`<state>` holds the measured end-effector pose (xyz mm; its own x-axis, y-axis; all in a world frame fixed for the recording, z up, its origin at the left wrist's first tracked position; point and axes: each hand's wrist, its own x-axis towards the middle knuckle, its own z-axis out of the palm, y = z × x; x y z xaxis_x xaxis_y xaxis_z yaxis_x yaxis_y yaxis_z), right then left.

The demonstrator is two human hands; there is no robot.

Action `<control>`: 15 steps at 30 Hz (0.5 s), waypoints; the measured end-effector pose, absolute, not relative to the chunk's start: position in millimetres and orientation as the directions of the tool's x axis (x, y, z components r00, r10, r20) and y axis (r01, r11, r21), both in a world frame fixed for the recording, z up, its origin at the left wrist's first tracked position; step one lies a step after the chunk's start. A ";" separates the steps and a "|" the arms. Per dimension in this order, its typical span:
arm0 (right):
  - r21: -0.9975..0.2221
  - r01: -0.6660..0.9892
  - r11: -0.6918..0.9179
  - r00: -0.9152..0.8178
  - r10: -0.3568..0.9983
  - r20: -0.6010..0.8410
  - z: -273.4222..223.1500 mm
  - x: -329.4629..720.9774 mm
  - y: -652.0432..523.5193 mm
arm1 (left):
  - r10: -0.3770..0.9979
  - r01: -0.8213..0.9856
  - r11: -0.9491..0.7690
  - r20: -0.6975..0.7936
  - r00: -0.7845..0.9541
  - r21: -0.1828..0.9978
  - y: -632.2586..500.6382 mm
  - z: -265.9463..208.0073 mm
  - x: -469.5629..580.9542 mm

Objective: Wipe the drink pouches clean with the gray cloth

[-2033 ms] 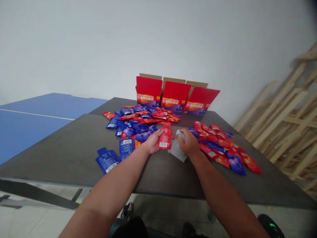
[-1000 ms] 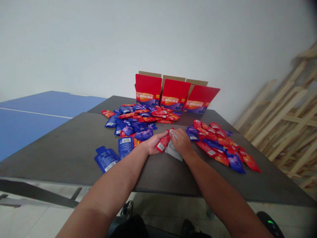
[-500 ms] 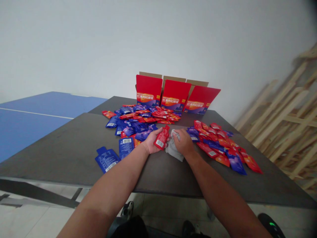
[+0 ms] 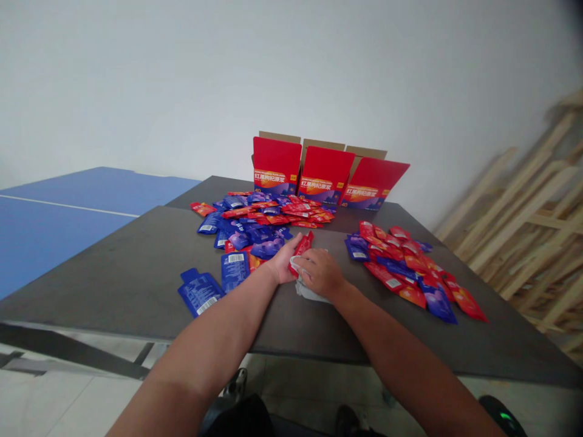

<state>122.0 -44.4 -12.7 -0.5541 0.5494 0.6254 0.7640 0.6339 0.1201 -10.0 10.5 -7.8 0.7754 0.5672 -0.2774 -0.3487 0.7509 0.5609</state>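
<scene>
The step in hand looks like wiping: the left hand (image 4: 285,261) holds a red pouch (image 4: 303,244) over the worktop (image 4: 303,331), fingers curled round its side, while the right hand (image 4: 321,272) bunches a grey cloth (image 4: 310,293) against its lower end, fingers gathered tight. The pouch is between 2 pouch piles (image 4: 259,220), nearer than 3 boxes (image 4: 325,167). The next move seems to call for a steady left grip.
</scene>
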 end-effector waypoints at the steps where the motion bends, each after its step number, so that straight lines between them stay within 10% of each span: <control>1: 0.099 0.782 0.615 -0.528 0.570 0.630 -13.4 122.0 -43.6 | 0.572 -0.345 0.748 -0.286 0.769 0.567 9.4 -6.9 -9.7; 15: -0.175 0.903 0.392 -0.169 0.700 0.694 -16.3 127.0 -32.3 | 0.577 -0.273 0.691 -0.283 0.766 0.669 0.2 -0.6 -1.4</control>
